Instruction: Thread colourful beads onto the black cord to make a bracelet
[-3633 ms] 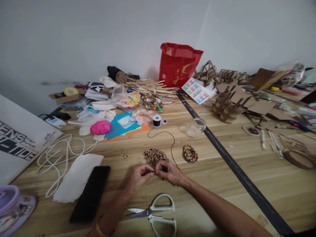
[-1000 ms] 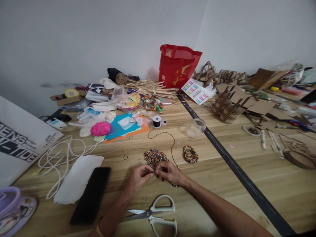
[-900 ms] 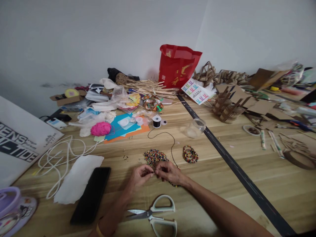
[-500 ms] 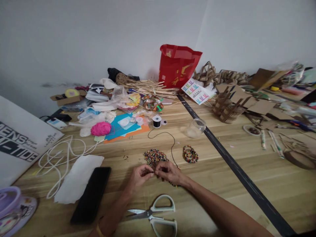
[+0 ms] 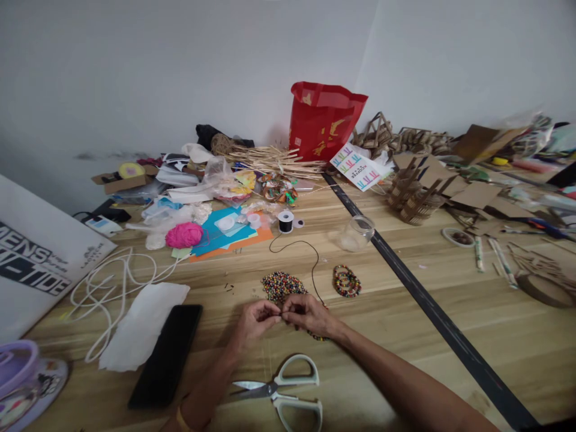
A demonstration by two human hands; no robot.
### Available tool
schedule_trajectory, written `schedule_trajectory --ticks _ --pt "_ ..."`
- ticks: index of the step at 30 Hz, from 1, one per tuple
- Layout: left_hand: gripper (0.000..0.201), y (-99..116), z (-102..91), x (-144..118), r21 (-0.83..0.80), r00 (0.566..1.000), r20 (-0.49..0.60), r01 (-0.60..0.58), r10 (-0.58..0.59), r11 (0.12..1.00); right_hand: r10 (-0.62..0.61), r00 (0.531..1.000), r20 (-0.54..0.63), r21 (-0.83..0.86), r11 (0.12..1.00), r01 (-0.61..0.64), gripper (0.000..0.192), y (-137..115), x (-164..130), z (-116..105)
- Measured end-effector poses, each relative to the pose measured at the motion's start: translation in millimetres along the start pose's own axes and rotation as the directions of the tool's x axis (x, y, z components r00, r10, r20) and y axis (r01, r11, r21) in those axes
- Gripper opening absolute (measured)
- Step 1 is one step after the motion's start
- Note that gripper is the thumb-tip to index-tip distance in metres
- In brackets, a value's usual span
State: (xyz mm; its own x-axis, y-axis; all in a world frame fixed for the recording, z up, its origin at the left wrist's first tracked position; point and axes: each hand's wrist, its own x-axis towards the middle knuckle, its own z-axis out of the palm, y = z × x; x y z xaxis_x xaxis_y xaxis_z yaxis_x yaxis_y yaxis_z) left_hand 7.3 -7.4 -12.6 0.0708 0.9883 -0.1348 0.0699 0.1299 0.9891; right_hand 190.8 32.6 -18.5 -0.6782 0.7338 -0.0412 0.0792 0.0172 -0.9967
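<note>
— Beads (image 5: 279, 284) lie heaped just beyond both hands; a black cord (image 5: 310, 255) runs back to its spool (image 5: 285, 220).
— And the grip?
— Left hand (image 5: 255, 320) and right hand (image 5: 307, 314) meet fingertip to fingertip, pinching something too small to tell. Scissors (image 5: 283, 390) lie nearer than the heap.

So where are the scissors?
The scissors lie on the wooden table, just nearer the person than both hands, right of the black phone.

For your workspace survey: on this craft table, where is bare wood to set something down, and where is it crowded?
Bare wood lies right of the black strip, below the cardboard scraps, and between the white cord and the bead pile. It is crowded along the wall around the red bag, and where the left hand and right hand meet.
</note>
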Motion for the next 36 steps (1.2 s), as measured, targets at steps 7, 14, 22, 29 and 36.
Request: schedule_trajectory --ticks 7,14,22,29,36 --pt "0.018 -1 -1.4 1 0.002 1.000 0.008 0.003 -0.003 1.000 0.009 1.000 -0.004 0.024 1.000 -0.009 0.026 -1 0 0" --pt "0.015 0 0.2 0 0.039 1.000 -0.010 -0.019 0.019 0.999 0.009 1.000 -0.003 0.018 1.000 -0.009 0.027 -5 -1 -1" --pt "0.019 6 -0.1 -1 0.084 1.000 0.028 -0.012 0.010 0.996 0.023 0.999 -0.023 0.035 0.999 -0.022 0.035 -3 0 -1" --pt "0.019 18 -3.0 -7 0.032 0.980 0.191 -0.059 0.052 0.998 0.050 0.997 -0.050 0.106 0.993 -0.044 0.046 -3 0 0" --pt "0.025 16 -3.0 -8 0.016 0.963 0.255 -0.088 0.081 0.996 0.053 0.998 -0.033 0.137 0.989 -0.048 0.048 -5 0 -2"
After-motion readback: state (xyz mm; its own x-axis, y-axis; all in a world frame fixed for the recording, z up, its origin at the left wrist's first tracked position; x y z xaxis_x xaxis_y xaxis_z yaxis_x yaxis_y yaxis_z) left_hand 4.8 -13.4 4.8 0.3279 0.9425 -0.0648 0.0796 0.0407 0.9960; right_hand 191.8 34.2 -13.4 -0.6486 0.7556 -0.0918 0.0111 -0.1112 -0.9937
